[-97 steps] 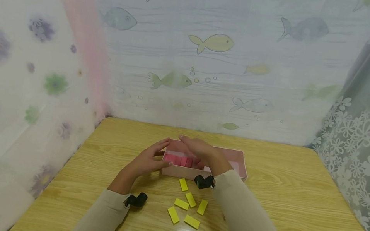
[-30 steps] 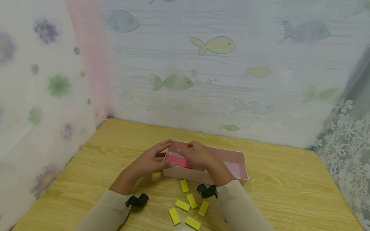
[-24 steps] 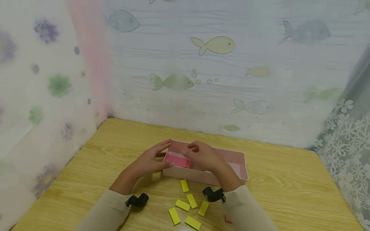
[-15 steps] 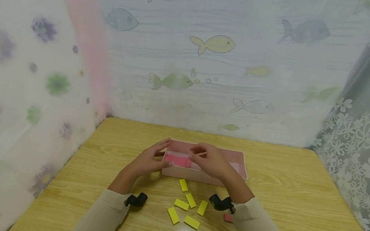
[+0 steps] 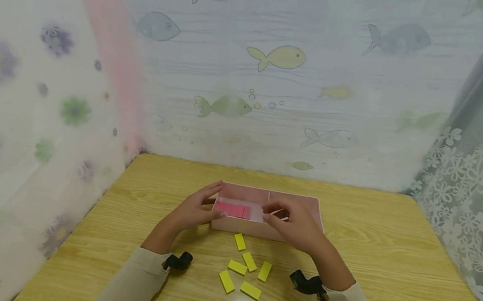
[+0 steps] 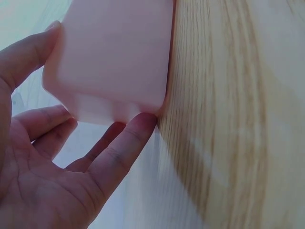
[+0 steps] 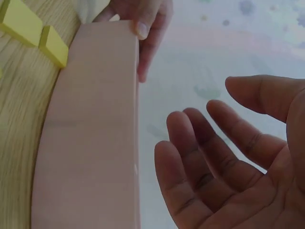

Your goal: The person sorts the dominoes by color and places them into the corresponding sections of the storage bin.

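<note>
A long pink box [image 5: 240, 226] with a divider stands on the table. Several flat pink blocks [image 5: 233, 210] lie side by side in the left part of its left compartment. My left hand [image 5: 191, 210] holds the box's left end, the thumb at the front rim and the fingers against the end wall and far corner. Over the middle of the box, near the divider, hovers my right hand [image 5: 295, 226]; its fingers are loosely bent, and the right wrist view shows nothing in them. Several yellow blocks [image 5: 237, 267] lie scattered in front of the box.
The wooden table [image 5: 390, 272] reaches back to a fish-patterned curtain [image 5: 274, 73]. More curtains hang at the left and right. Black wrist cameras [image 5: 178, 261] sit at both sleeves.
My right hand has drawn away from the pink blocks towards the right, uncovering them in a tidy row. The left hand stays put. A red block near my right sleeve is now hidden.
</note>
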`<state>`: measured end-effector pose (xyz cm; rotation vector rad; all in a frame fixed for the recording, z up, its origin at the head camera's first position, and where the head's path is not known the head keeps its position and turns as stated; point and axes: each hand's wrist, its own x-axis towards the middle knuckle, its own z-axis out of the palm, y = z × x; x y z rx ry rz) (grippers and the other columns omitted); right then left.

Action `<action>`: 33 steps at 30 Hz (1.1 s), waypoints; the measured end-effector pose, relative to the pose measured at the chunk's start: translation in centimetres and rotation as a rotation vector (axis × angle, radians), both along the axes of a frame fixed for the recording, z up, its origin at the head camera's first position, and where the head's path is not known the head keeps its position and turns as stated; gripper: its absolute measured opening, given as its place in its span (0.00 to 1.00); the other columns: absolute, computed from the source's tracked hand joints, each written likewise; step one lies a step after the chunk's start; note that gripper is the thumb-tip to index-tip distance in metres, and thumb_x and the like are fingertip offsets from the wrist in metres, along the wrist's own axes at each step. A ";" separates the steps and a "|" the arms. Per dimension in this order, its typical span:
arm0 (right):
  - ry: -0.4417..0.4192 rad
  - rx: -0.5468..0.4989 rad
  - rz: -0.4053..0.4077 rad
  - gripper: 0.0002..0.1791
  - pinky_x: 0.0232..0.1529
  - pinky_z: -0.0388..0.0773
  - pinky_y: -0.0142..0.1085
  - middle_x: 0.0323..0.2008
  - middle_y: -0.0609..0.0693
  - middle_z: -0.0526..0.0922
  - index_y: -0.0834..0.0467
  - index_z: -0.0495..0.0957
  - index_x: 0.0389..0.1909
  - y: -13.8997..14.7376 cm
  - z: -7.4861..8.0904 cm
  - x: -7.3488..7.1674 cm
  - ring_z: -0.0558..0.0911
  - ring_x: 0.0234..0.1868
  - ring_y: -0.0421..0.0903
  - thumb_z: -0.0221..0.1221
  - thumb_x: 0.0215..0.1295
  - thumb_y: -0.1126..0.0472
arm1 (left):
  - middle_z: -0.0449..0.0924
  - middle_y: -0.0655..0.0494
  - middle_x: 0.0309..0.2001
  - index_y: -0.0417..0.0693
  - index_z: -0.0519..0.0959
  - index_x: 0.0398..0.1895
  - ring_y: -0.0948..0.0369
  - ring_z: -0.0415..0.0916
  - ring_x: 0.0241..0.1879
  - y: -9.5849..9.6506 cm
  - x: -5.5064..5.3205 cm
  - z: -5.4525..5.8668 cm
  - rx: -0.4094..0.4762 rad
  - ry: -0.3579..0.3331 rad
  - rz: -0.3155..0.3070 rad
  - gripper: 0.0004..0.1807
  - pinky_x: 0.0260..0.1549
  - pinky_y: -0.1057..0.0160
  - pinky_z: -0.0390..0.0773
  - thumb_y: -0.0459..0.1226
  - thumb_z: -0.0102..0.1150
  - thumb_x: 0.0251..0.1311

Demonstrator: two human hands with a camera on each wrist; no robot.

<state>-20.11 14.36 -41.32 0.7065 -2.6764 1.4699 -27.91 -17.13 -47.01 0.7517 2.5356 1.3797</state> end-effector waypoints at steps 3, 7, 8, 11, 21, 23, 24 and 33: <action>0.006 -0.014 0.030 0.10 0.49 0.85 0.41 0.50 0.52 0.87 0.52 0.85 0.51 1.0 -0.6 0.4 0.86 0.49 0.50 0.64 0.73 0.57 | 0.46 0.60 0.84 0.55 0.54 0.84 0.41 0.65 0.75 0.1 0.0 -0.1 0.004 -0.001 -0.007 0.48 0.68 0.42 0.73 0.49 0.69 0.66; 0.017 -0.004 0.072 0.10 0.47 0.85 0.40 0.48 0.51 0.87 0.54 0.85 0.51 2.3 -1.3 0.8 0.86 0.48 0.51 0.63 0.74 0.58 | 0.46 0.60 0.84 0.54 0.54 0.84 0.40 0.65 0.75 0.1 0.1 -0.1 0.003 -0.005 -0.003 0.47 0.68 0.42 0.74 0.47 0.69 0.66; 0.021 0.004 0.078 0.10 0.47 0.85 0.39 0.48 0.50 0.87 0.54 0.85 0.51 2.6 -1.4 0.9 0.86 0.48 0.51 0.63 0.74 0.58 | 0.46 0.61 0.84 0.55 0.54 0.84 0.41 0.65 0.75 0.1 0.1 -0.1 0.001 -0.007 0.000 0.47 0.67 0.42 0.74 0.47 0.69 0.67; 0.004 0.022 0.091 0.10 0.46 0.86 0.38 0.47 0.50 0.87 0.55 0.85 0.50 3.5 -1.8 1.1 0.86 0.47 0.50 0.63 0.74 0.58 | 0.46 0.60 0.84 0.54 0.54 0.84 0.40 0.64 0.75 0.2 0.1 -0.1 0.000 -0.008 -0.002 0.47 0.67 0.42 0.75 0.48 0.69 0.67; -0.161 0.085 0.281 0.16 0.48 0.85 0.35 0.48 0.58 0.87 0.60 0.83 0.56 7.3 -3.0 1.5 0.87 0.47 0.52 0.65 0.73 0.57 | 0.46 0.59 0.84 0.55 0.54 0.84 0.41 0.65 0.75 0.4 -0.3 0.1 -0.005 0.000 -0.013 0.47 0.66 0.42 0.75 0.48 0.69 0.67; -0.173 0.111 0.321 0.16 0.48 0.85 0.36 0.47 0.57 0.87 0.59 0.83 0.56 7.9 -3.1 1.5 0.87 0.46 0.48 0.66 0.71 0.59 | 0.46 0.61 0.84 0.57 0.55 0.84 0.41 0.64 0.75 0.4 -0.3 0.2 -0.001 -0.007 -0.007 0.47 0.67 0.43 0.75 0.47 0.69 0.67; -0.181 0.123 0.335 0.16 0.48 0.85 0.36 0.46 0.56 0.87 0.58 0.84 0.56 8.2 -3.2 1.5 0.87 0.45 0.47 0.67 0.70 0.59 | 0.46 0.62 0.84 0.58 0.55 0.84 0.41 0.64 0.75 0.4 -0.3 0.3 -0.002 -0.012 -0.002 0.47 0.67 0.43 0.75 0.48 0.69 0.67; -0.249 0.178 0.372 0.15 0.40 0.86 0.34 0.42 0.54 0.88 0.56 0.88 0.49 10.1 -4.1 1.9 0.85 0.38 0.41 0.71 0.61 0.67 | 0.46 0.63 0.84 0.60 0.55 0.83 0.40 0.63 0.76 0.2 0.0 0.2 0.006 -0.033 0.011 0.47 0.66 0.42 0.75 0.48 0.69 0.66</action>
